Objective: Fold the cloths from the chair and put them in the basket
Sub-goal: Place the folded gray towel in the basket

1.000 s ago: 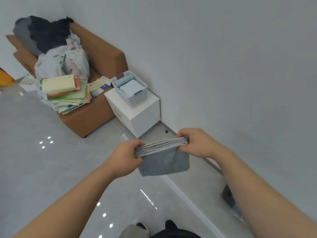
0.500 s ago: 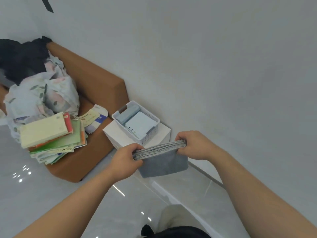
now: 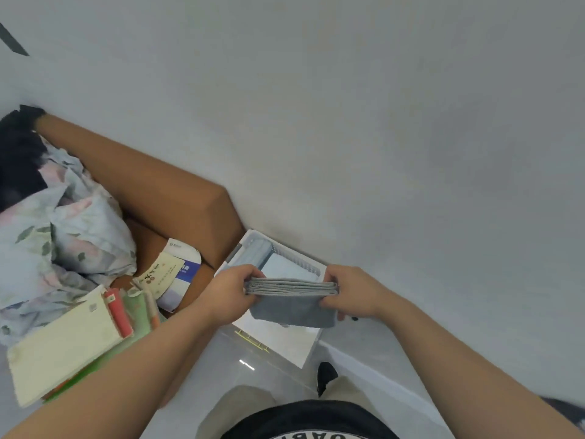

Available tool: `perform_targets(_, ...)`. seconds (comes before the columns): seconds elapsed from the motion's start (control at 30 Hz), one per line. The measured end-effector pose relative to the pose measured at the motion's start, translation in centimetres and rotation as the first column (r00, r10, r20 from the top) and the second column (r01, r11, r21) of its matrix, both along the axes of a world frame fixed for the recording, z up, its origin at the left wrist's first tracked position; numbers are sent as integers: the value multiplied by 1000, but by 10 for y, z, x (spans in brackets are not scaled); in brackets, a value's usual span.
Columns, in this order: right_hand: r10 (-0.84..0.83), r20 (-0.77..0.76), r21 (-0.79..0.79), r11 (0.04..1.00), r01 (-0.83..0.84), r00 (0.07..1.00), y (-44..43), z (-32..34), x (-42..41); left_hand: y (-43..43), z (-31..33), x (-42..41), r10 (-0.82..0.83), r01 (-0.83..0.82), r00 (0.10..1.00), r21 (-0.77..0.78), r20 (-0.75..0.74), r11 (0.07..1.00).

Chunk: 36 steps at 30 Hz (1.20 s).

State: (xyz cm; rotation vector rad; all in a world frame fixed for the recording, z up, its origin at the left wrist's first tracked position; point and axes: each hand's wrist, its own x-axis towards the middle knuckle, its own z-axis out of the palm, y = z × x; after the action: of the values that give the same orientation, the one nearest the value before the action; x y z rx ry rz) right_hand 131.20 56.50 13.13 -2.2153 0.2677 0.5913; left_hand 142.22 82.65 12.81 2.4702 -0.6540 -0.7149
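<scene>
Now 2 hands, left hand, right hand, gripping folded cloth, above basket

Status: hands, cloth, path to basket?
Left hand and right hand each grip one end of the folded grey cloth. Cloth held up before the white basket. Nothing visible between.

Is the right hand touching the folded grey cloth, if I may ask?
Touching: in the head view the right hand pinches one end of the folded grey cloth.

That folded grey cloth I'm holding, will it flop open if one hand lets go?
Probably: the grey cloth sags limp below the left hand and right hand, so likely floppy. Its pinched layers look loose and may splay.
</scene>
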Motion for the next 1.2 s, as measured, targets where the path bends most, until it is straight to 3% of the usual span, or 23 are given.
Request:
perform_targets(0.23,-189,-127,54,979,197,974,42,-33,42,-4,-37,110,-252,259,964,88,-85,962)
perform_targets(0.43,-459,-241,96,866,491,855,75,-46,67,-8,-71,174,-460,480,865,63,-203,875)
perform_targets(0.53,-537,-240,45,826,562,808,79,-54,79,-16,-79,192,-538,544,833,10,-133,839)
perform_targets(0.67,-609,-93,-81,793,604,787,83,-70,89,-13,-100,207,-552,552,833,-75,16,831)
perform_targets(0.87,-566,54,-146,810,567,822,123,-168,75,12,-189,198,-724,733,664,29,187,679)
perform_targets(1.03,-487,140,-228,831,507,862,164,-234,61,39,-253,184,-864,864,428,158,267,477)
perform_targets(1.1,-499,198,-246,808,536,844,166,-238,62,40,-255,183,-842,853,466,116,273,509)
perform_targets(1.2,-547,267,-244,758,605,794,153,-225,66,32,-242,190,-729,759,632,-23,262,650)
